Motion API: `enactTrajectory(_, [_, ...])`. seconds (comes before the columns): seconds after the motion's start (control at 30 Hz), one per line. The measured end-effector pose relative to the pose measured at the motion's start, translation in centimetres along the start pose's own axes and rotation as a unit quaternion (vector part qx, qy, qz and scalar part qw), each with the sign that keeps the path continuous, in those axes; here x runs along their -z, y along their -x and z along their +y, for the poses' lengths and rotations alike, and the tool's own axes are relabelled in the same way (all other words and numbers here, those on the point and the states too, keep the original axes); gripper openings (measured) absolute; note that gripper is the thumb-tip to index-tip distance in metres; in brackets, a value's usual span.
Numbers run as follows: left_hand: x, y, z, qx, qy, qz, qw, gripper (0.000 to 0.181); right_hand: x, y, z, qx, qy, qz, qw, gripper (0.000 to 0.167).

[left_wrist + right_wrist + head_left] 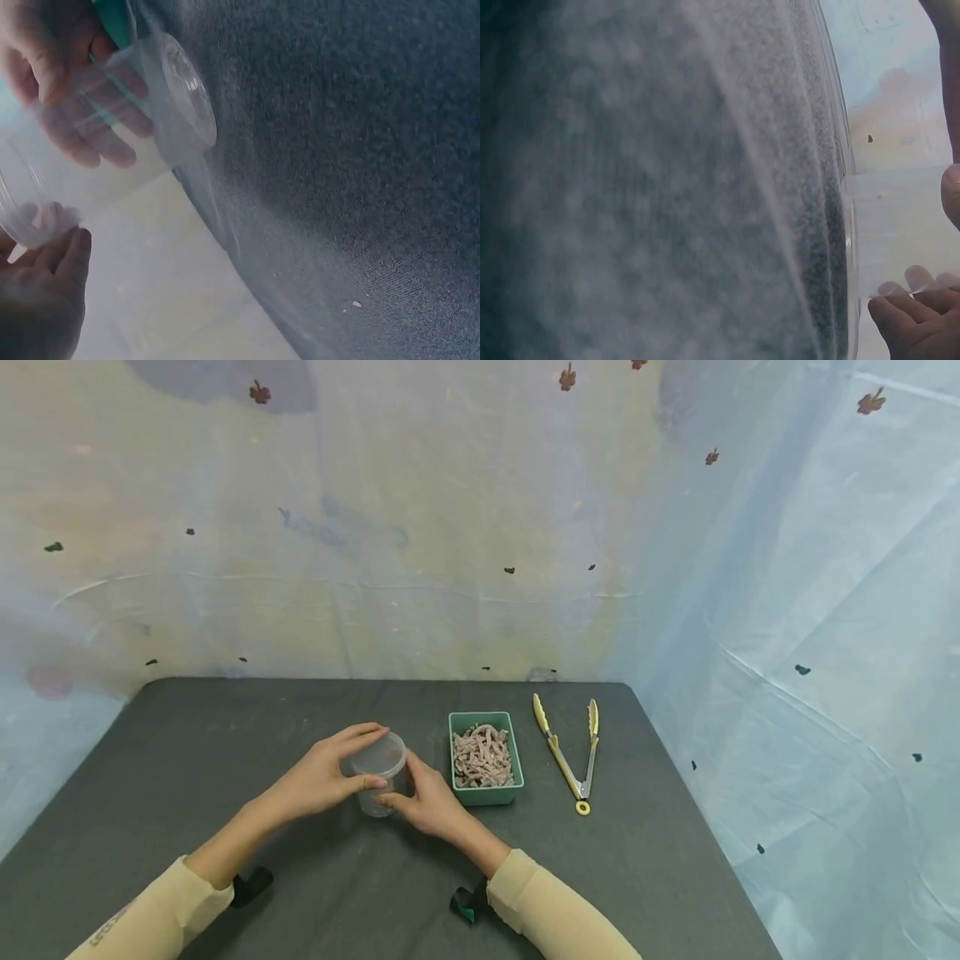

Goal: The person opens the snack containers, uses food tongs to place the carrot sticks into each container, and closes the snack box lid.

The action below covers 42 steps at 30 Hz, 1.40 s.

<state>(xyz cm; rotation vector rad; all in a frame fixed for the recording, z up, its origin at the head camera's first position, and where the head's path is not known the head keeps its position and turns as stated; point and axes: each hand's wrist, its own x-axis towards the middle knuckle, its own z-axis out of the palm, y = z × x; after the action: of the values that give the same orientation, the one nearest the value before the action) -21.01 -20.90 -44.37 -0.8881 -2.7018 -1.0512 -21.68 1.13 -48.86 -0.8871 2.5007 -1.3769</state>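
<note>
Because the clear container (381, 760) is held roughly upright between both grips, its thin-looking wall is where trouble seems likeliest. The left grip (322, 775) is parted only as wide as the container's upper rim, pinching it with thumb on the near side and fingers across the far side; the right grip (435, 802) curves about the opposite side, lower down, thumb in front and fingers behind the see-through wall. Uneven squeezing could buckle the plastic, and a twist from the left that the right grip fails to match could make the smooth wall slip under its fingers. If a lid is fitted (the top looks cloudy, but I cannot be certain) and it came loose suddenly, the release might jerk the right grip sideways. Just to the right of that grip and a little beyond sits the green tray (486, 796) with its brownish strips (483, 757), so a jolt could knock its near corner and spill some. Farther right, well apart from either grip, the tongs (566, 767) lie with arms spread on the table (360, 893), where a stray sweep seems unlikely to reach. Whether the container's base touches the table is unclear; letting go early could topple it.
</note>
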Motion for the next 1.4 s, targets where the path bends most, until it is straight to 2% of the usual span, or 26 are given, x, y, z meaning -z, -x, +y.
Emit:
enactTrajectory(0.1, [0.3, -0.1, -0.3, 0.004, 0.018, -0.007, 0.9998, 0.075, 0.1, -0.1, 0.1, 0.004, -0.005, -0.002, 1.0, 0.081])
enactTrajectory(0.23, [1.2, 0.1, -0.5, -0.004, 0.054, -0.038, 0.9978, 0.066, 0.1, -0.1, 0.2, 0.008, -0.012, -0.007, 0.9999, 0.082])
enactTrajectory(0.4, [2.1, 0.4, -0.5, -0.026, 0.052, -0.051, 0.997, 0.06, 0.2, 0.0, 0.2, -0.004, -0.026, -0.005, 0.9996, 0.081])
enactTrajectory(0.5, [2.2, 0.4, -0.4, -0.028, 0.046, -0.043, 0.9976, 0.059, 0.2, 0.1, 0.2, -0.007, -0.039, -0.004, 0.9992, 0.081])
enactTrajectory(0.77, [1.8, 0.0, -0.7, -0.01, 0.031, -0.014, 0.9994, 0.058, 0.2, 0.1, 0.2, -0.013, -0.046, -0.008, 0.9988, 0.081])
enactTrajectory(0.9, [1.4, -0.2, -0.8, -0.006, 0.028, 0.001, 0.9996, 0.062, 0.2, 0.1, 0.1, -0.017, -0.044, -0.012, 0.9988, 0.081])
enactTrajectory(1.03, [1.3, -0.3, -0.7, 0.011, 0.021, 0.008, 0.9997, 0.068, 0.2, 0.0, 0.1, -0.017, -0.039, -0.013, 0.999, 0.081])
enactTrajectory(1.2, [1.6, -0.2, -0.6, 0.014, 0.022, -0.012, 0.9996, 0.069, 0.2, 0.0, 0.1, -0.016, -0.04, -0.012, 0.999, 0.081])
enactTrajectory(1.4, [2.3, 0.1, -0.8, -0.028, 0.036, -0.056, 0.9974, 0.058, 0.2, 0.1, 0.3, -0.012, -0.036, -0.014, 0.9992, 0.082])
